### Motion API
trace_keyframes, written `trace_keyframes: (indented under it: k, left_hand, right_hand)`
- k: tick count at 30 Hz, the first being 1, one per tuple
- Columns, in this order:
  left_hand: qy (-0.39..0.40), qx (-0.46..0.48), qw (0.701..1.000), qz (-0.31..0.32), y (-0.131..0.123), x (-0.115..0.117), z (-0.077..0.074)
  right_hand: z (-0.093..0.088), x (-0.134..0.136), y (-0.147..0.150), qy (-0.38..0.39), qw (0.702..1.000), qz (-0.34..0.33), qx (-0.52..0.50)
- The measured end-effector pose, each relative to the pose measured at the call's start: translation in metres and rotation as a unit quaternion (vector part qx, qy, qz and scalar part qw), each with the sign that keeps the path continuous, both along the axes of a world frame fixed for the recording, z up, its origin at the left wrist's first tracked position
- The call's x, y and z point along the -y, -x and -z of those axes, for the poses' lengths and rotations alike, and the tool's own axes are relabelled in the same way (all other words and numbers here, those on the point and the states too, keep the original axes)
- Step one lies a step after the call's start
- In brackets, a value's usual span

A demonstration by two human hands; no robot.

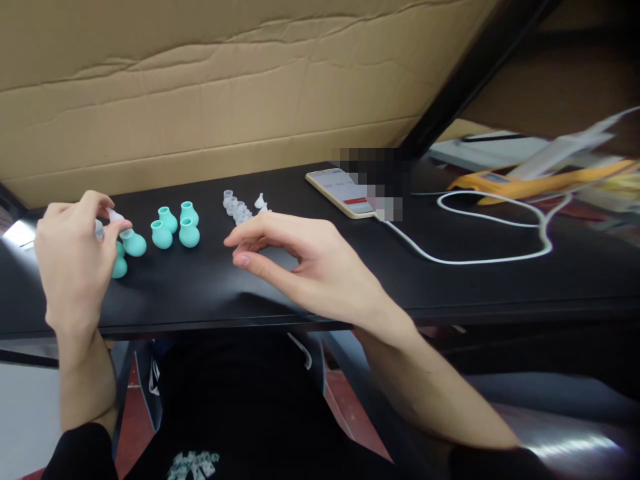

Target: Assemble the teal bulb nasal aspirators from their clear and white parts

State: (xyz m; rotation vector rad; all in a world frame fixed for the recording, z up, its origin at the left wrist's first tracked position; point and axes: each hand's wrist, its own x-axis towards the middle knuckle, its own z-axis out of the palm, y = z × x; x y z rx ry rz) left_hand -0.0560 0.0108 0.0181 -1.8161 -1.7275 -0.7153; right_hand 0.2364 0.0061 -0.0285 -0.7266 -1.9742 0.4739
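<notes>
At the left of the table, my left hand (75, 257) pinches a small white tapered nozzle tip (116, 215) between thumb and forefinger. Just below that tip is a teal rubber bulb (134, 243), and more teal bulbs (119, 268) are partly hidden behind the hand. Several open-necked teal bulbs (189, 233) stand in a group to the right. My right hand (310, 263) hovers over the table with fingers curved, thumb and forefinger slightly apart, nothing seen between them. Behind it lie small clear plastic pieces (236, 208) and white nozzle tips (260, 201), partly covered by the hand.
A phone (343, 192) lies on the black table (240, 293), plugged into a white cable (480, 260) that loops rightward. Cardboard (210, 93) rises behind the table. A yellow tool-like object (500, 183) and blurred clutter are at the far right.
</notes>
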Motion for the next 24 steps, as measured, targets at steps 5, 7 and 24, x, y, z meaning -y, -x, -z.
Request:
trace_keyframes:
  k: [5,7,24]
  left_hand:
    - [0.017,-0.008,1.0,-0.006,0.003,-0.0036,0.0013]
    - [0.007,-0.002,1.0,-0.013,0.0028,-0.0041,0.0019]
    - [0.035,-0.017,0.999,-0.034,0.0063,-0.0061,0.003]
  right_hand:
    - [-0.0003,0.0004,0.0001,0.006,1.0,0.006,0.005]
    - [-0.0003,0.0006,0.0001,0.01,1.0,0.009,0.008]
    - [0.0002,0.0006,-0.0008,-0.001,1.0,0.009,0.01]
